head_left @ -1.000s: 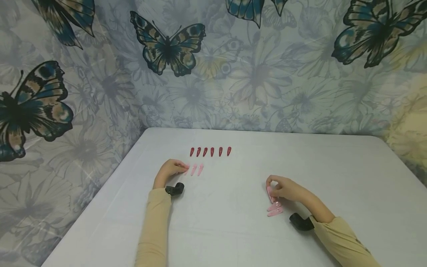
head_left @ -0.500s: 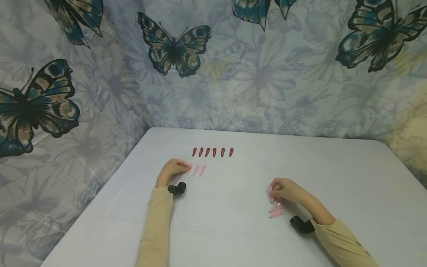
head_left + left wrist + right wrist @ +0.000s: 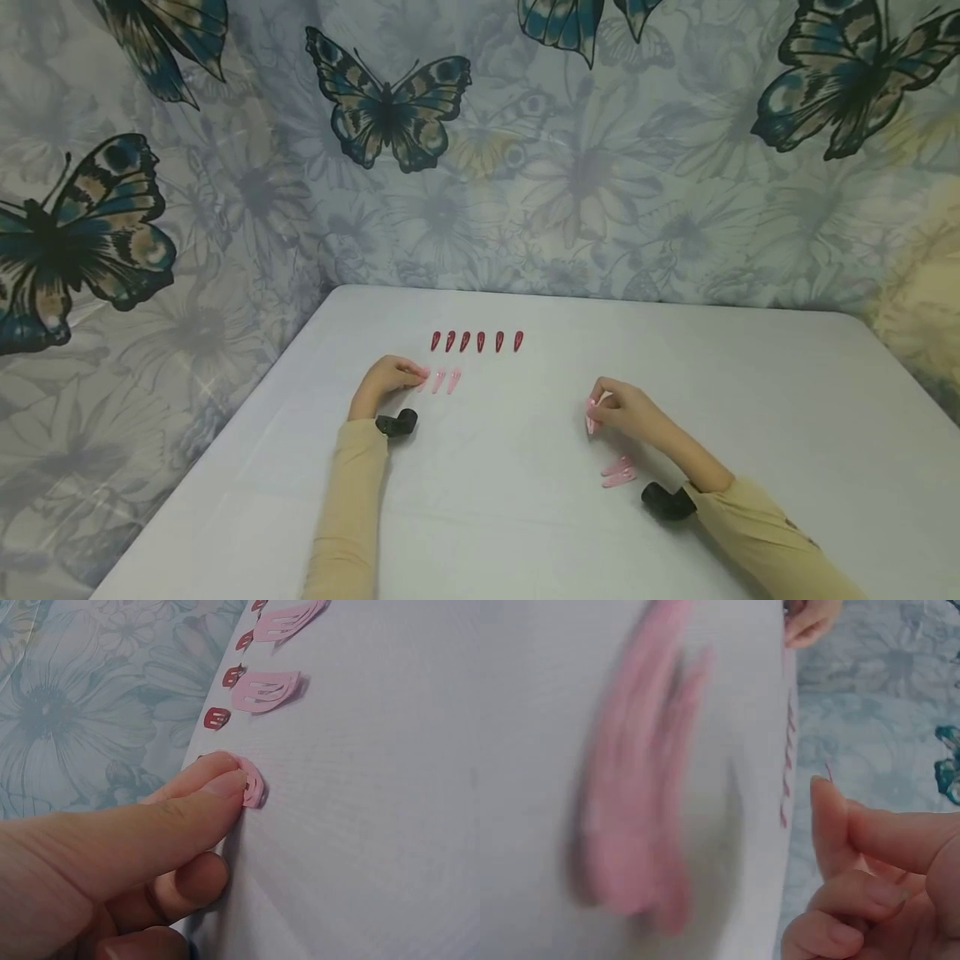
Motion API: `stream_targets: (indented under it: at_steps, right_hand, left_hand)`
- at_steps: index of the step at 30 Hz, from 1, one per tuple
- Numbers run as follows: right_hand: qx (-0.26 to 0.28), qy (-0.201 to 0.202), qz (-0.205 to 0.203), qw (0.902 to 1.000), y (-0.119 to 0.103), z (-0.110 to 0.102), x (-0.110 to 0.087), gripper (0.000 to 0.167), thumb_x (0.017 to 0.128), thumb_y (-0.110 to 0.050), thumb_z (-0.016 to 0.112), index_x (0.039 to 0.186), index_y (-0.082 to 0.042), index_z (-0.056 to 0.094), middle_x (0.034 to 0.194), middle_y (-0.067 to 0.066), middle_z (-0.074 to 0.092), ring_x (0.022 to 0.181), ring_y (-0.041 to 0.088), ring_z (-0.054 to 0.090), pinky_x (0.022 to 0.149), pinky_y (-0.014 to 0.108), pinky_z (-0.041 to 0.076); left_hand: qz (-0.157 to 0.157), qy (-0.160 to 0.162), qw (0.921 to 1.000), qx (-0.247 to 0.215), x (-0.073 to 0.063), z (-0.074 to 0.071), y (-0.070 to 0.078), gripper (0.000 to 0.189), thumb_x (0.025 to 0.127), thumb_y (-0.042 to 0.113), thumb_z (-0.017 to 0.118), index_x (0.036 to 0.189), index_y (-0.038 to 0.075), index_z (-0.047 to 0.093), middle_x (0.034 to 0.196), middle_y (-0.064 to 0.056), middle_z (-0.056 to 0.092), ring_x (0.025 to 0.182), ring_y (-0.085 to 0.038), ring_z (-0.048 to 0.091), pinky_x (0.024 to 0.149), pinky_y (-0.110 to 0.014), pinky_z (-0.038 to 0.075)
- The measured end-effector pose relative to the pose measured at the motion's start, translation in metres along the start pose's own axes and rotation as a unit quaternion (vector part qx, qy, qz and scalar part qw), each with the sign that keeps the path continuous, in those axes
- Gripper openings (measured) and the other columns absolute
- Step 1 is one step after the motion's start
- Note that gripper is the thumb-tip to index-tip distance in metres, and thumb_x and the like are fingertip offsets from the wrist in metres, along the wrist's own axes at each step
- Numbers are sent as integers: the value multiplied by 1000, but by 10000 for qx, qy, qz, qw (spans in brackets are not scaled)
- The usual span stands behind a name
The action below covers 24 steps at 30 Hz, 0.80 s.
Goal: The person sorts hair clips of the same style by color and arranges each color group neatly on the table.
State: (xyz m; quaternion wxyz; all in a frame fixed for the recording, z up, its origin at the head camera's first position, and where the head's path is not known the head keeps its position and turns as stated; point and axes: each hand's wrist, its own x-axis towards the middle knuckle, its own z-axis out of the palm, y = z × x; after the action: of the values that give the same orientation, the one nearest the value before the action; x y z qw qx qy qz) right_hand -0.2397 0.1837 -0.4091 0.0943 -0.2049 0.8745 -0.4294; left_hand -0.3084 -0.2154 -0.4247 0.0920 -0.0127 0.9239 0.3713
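Observation:
My left hand pinches the leftmost pink snap hair clip between thumb and index finger at the table; the fingers cover much of it. Two pink hair clips lie just right of that hand, side by side. Between its thumb and index finger my right hand holds another pink hair clip, raised off the table. In the right wrist view this clip shows only as a thin edge above the fingertips. Below the right hand, pink hair clips lie close together, blurred there by motion.
A row of several red hair clips lies behind the pink ones. All rest on a white-covered table. Behind it hangs a butterfly-and-flower patterned backdrop. Each wrist carries a black camera.
My right hand has lifted a pink hair clip from beside the small pile and moved it up and left. My left hand stays at the leftmost pink clip.

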Motion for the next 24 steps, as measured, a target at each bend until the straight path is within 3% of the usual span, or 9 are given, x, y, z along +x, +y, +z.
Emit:
stream_targets:
  at_steps: [7, 15, 24]
  right_hand:
    - [263, -152, -334, 9990, -18, 0, 20, 8, 92, -3, 62, 87, 2, 57, 69, 13, 70, 69, 11, 64, 73, 23, 50]
    - [501, -339, -129, 9981, -24, 15, 42, 9, 91, -3, 63, 87, 2, 57, 71, 12, 71, 69, 11, 65, 75, 28, 47]
    - [550, -128, 106, 9983, -42, 23, 65, 9, 92, -6, 62, 88, -1, 58, 71, 7, 73, 72, 9, 66, 82, 35, 48]
  left_hand:
    - [-189, 6, 9998, -44, 0, 0, 1, 25, 87, 18, 72, 103, -2, 73, 70, 4, 56, 67, -11, 45, 63, -22, 38]
    - [-155, -31, 9999, -25, 1, 0, -3, 25, 86, 17, 73, 104, -1, 73, 79, -1, 64, 69, -11, 48, 64, -22, 40]
    - [-115, -46, 9998, -177, 3, 0, -1, 24, 86, 16, 74, 102, -2, 73, 71, 6, 58, 66, -10, 46, 62, -21, 39]
